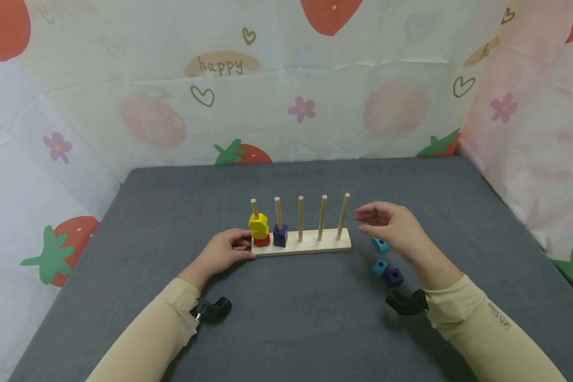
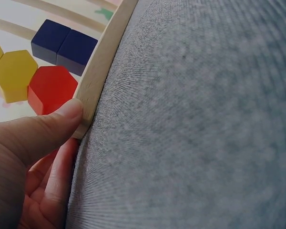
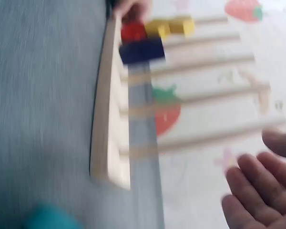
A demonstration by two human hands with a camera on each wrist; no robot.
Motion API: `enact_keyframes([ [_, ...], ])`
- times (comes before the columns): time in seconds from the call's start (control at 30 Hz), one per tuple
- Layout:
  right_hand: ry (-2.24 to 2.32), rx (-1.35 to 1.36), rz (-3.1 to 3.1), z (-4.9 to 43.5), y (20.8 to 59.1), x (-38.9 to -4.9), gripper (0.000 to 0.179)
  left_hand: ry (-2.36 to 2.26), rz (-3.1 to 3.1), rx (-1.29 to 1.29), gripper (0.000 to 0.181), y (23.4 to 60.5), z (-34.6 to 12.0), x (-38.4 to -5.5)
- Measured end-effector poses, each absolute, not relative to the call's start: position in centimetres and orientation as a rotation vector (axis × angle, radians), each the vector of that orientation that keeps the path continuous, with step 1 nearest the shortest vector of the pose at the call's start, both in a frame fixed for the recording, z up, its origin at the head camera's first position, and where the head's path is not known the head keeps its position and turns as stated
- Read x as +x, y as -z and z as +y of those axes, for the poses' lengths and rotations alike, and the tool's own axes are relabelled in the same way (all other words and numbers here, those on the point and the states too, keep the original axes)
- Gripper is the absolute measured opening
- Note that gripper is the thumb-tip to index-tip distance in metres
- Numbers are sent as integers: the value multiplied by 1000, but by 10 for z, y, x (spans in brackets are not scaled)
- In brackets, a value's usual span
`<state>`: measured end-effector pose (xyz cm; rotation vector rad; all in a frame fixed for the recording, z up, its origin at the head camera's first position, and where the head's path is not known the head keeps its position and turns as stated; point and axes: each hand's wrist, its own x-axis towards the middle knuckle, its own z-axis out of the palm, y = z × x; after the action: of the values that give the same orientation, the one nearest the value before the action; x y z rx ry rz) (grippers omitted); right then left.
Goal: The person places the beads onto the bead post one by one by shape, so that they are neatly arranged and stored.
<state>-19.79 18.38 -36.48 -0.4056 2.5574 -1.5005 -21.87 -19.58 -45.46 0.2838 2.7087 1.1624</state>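
A wooden peg board (image 1: 310,244) with several upright pegs stands on the grey table. Its left end is held by my left hand (image 1: 222,250), the thumb (image 2: 62,117) pressing the base's edge. The leftmost peg carries a red hexagonal block (image 2: 52,88) at the bottom with two yellow hexagonal blocks (image 1: 258,225) above. Two dark blue-purple cubes (image 1: 280,236) are stacked on the second peg. Right of the board, my right hand (image 1: 393,225) hovers with relaxed fingers and nothing in it. Below it lie two teal blocks (image 1: 380,268) and a dark purple cube (image 1: 393,277).
The remaining pegs, such as the rightmost peg (image 1: 344,215), are bare. A dark grey cloth (image 1: 291,318) covers the table. Behind it hangs a printed curtain (image 1: 339,79) with strawberries and flowers. Black wrist mounts sit at both cuffs.
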Motion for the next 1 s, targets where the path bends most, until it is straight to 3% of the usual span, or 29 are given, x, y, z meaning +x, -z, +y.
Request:
enact_keyframes([
  [0.43, 1394, -456, 2455, 246, 389, -196, 41, -1149, 2714, 279, 56, 456, -196, -220],
  [1.0, 1194, -598, 2243, 268, 411, -188, 44, -1158, 2718, 308, 56, 454, -196, -218],
])
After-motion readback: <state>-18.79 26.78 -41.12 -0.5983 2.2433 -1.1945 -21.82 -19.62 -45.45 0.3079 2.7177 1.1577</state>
